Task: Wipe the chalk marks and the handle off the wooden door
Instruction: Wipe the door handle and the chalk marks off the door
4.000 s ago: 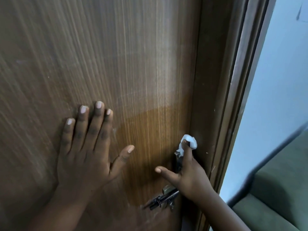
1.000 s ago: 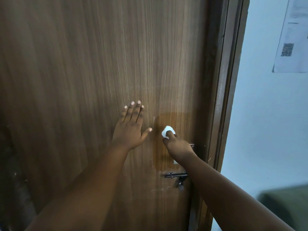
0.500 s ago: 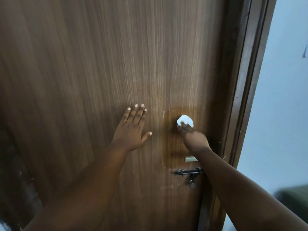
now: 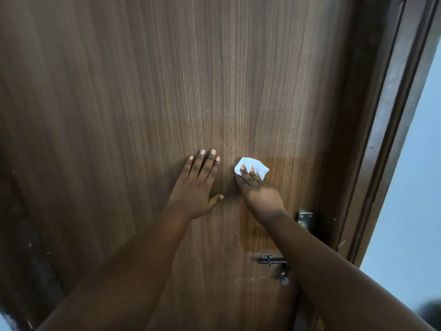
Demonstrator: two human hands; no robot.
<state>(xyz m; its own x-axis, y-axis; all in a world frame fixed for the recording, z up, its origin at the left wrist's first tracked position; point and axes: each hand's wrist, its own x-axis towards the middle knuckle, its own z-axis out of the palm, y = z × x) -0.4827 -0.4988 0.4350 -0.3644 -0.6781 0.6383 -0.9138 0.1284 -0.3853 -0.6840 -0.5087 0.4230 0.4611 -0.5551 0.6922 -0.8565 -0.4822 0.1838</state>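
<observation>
Nearest the camera, two bare forearms reach up and forward from the bottom edge toward the wooden door [image 4: 167,80], which fills most of the view. Between the arms and low on the door sits a dark sliding bolt [image 4: 270,260], with something small and dark hanging just under its right end, too blurred to identify. A little higher, beside the right wrist, a metal plate [image 4: 305,217] of the handle fitting shows at the door's right edge; the rest of the handle is hidden behind the forearm. The left hand [image 4: 198,187] lies flat against the wood, fingers straight and close together, thumb spread out to the side, holding nothing. Just beside it, the right hand [image 4: 257,189] presses a small white wipe [image 4: 256,168] onto the door with straight fingers laid over it, the wipe's upper part sticking out beyond the fingertips. The wood around and below the wipe, reaching down toward the bolt, is a darker, warmer, damp-looking patch [image 4: 274,230]. Faint pale smears [image 4: 243,280] run across the door below the bolt. Farther off to the right stand the dark door frame [image 4: 386,139] and a pale wall [image 4: 410,199].
</observation>
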